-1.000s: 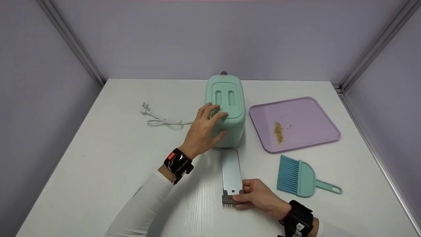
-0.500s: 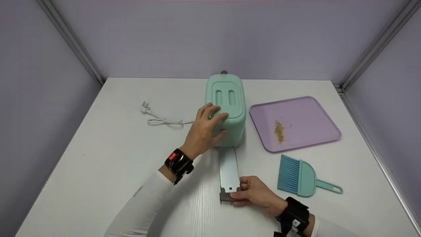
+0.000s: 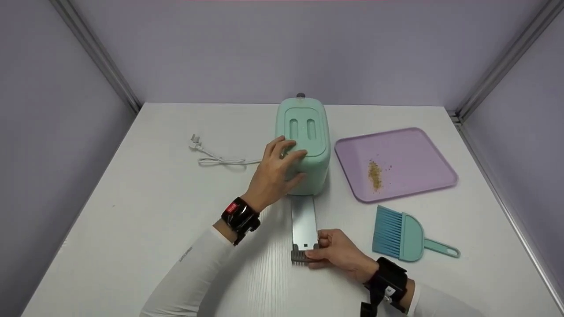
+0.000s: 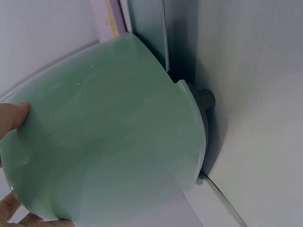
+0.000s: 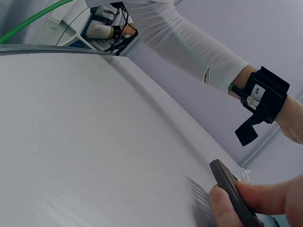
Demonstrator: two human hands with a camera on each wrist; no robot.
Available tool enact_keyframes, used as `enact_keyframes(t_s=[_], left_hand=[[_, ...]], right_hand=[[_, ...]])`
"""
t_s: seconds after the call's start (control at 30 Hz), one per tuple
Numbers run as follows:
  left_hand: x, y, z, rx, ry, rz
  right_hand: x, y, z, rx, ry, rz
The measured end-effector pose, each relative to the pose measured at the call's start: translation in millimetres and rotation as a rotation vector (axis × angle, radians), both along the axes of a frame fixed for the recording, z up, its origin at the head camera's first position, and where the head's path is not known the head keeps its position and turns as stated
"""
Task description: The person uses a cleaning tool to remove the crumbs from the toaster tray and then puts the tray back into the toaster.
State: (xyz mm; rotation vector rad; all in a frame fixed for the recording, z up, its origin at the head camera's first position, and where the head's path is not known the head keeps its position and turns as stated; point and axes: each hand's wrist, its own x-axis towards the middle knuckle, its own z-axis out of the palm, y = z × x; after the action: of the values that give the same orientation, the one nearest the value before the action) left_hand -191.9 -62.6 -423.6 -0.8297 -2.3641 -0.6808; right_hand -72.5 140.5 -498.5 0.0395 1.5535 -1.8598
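Note:
A mint-green toaster (image 3: pixel 316 174) with a lid on top stands at the back middle of the table. My left hand (image 3: pixel 271 176) grips its near left corner, fingertips on the lid and thumb against the end wall; that wall (image 4: pixel 109 127) fills much of the left wrist view. With thumb and fingers, my right hand (image 3: pixel 346 255) pinches the dark grey comb-like end of a flat metal crumb tray (image 3: pixel 304 224). The far end of this crumb tray is hidden at the toaster's base. In the right wrist view, the grey end (image 5: pixel 229 187) is between thumb and fingers.
A purple tray (image 3: pixel 418 163) bearing a small heap of brown crumbs (image 3: pixel 374 176) lies right of the toaster. Nearer is a teal hand brush (image 3: pixel 412 237). The toaster's white cord and plug (image 3: pixel 220 160) lie to the left. Walls enclose the table's back and sides.
The crumb tray has moved forward and slightly left with my right hand, its far end going from just before the toaster to beneath its base. My left hand keeps its place on the toaster.

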Motion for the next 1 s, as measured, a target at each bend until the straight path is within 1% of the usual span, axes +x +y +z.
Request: enact_keyframes(t_s=[0.27, 0.57, 0.83, 1.0], left_hand=[[-0.6, 0.5, -0.4, -0.006, -0.002, 0.005], [-0.4, -0.7, -1.3, -0.011, 0.018, 0.001], [0.3, -0.8, -1.0, -0.008, 0.01, 0.005], [-0.5, -0.3, -1.2, 0.008, 0.018, -0.007]], right_hand=[[-8.7, -4, -1.2, 0.03, 0.006, -0.03], [-13.7, -6, 0.2, -0.002, 0.023, -0.007], [-20.0, -10, -0.4, 0.014, 0.034, -0.026], [-25.3, -11, -1.8, 0.013, 0.04, -0.043]])
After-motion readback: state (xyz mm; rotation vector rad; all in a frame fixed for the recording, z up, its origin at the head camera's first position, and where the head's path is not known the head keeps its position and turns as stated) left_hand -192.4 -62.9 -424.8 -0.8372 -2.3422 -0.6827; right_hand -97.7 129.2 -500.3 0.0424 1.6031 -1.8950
